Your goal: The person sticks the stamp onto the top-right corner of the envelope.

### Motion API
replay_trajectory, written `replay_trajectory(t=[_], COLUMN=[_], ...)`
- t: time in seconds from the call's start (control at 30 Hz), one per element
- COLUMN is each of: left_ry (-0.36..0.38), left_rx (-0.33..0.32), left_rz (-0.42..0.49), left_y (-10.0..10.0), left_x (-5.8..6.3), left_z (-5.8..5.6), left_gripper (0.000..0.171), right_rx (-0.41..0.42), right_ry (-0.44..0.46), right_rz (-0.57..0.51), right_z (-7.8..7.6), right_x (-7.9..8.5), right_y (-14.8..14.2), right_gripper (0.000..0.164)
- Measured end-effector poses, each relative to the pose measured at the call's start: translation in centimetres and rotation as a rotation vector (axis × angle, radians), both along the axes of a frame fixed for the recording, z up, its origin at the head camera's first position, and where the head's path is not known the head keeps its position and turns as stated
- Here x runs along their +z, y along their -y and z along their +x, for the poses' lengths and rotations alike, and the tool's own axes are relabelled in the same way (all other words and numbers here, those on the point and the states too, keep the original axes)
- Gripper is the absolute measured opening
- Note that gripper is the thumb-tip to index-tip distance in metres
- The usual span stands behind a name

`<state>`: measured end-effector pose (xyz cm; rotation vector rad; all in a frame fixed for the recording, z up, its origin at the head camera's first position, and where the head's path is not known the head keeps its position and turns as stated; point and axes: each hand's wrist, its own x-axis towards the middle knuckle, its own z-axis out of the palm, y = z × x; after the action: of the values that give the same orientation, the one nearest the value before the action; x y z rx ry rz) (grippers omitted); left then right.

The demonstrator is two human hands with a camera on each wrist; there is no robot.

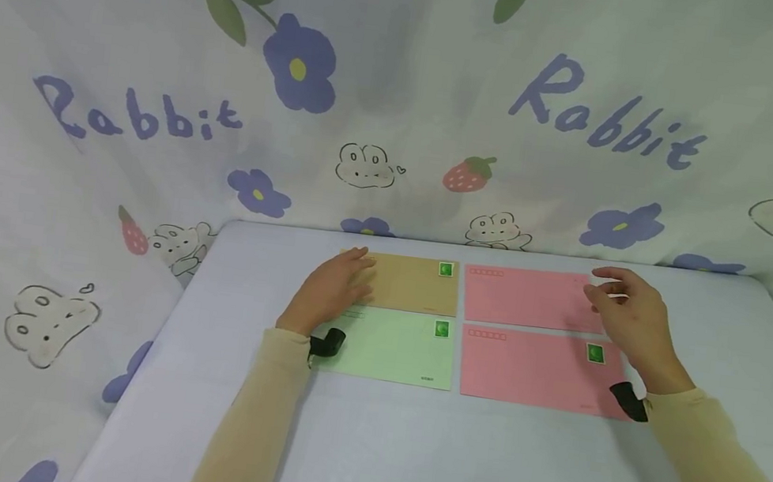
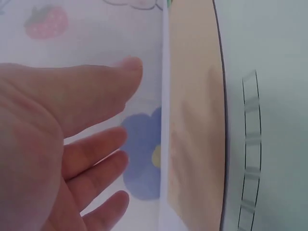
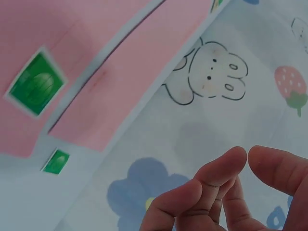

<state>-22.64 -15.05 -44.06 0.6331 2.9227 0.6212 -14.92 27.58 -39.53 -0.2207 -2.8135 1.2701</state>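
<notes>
My left hand (image 1: 332, 289) hovers at the left end of a tan envelope (image 1: 410, 285), thumb and fingers spread and holding nothing. A pale green envelope (image 1: 388, 349) lies just in front of it. On the right, my right hand (image 1: 637, 321) is over the right end of the far pink envelope (image 1: 530, 299), its fingers loosely bent. In the right wrist view the thumb and a fingertip nearly meet, with nothing visible between them. Off that envelope's corner, a small green stamp (image 3: 56, 161) lies on the white surface. The near pink envelope (image 1: 536, 369) bears its own stamp (image 1: 596, 353).
The envelopes form a two-by-two block on a white tabletop (image 1: 369, 454). Green stamps also sit on the tan envelope and the pale green one. Behind the table hangs a white curtain (image 1: 412, 77) printed with flowers, rabbits and strawberries.
</notes>
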Motion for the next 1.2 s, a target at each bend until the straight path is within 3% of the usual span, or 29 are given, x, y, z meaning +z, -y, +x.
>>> replay_trajectory(t=[0.37,0.8,1.07,1.2], left_ry=[-0.039,-0.087,-0.063,-0.075], left_rx=[-0.048,-0.135,-0.163,-0.141], left_rz=[0.0,-0.04,-0.03,-0.048], left_y=[-3.4,-7.8,-10.9,-12.2], left_x=[0.9,1.6,1.6,1.6], left_z=[0.5,0.7,1.4,1.8], left_gripper=[0.047,0.045,0.046,0.047], right_rx=[-0.094,-0.124,-0.166,-0.177], right_ry=[0.006,0.021,0.057,0.073], right_rz=[0.06,-0.045,-0.069,-0.059], right_z=[0.3,-0.2,-0.5,-0.6], right_x=[-0.5,-2.1,-2.9,-3.1], right_y=[-2.2,-4.5,-5.5,-5.7], right_gripper=[0.052,0.054,0.057,0.058])
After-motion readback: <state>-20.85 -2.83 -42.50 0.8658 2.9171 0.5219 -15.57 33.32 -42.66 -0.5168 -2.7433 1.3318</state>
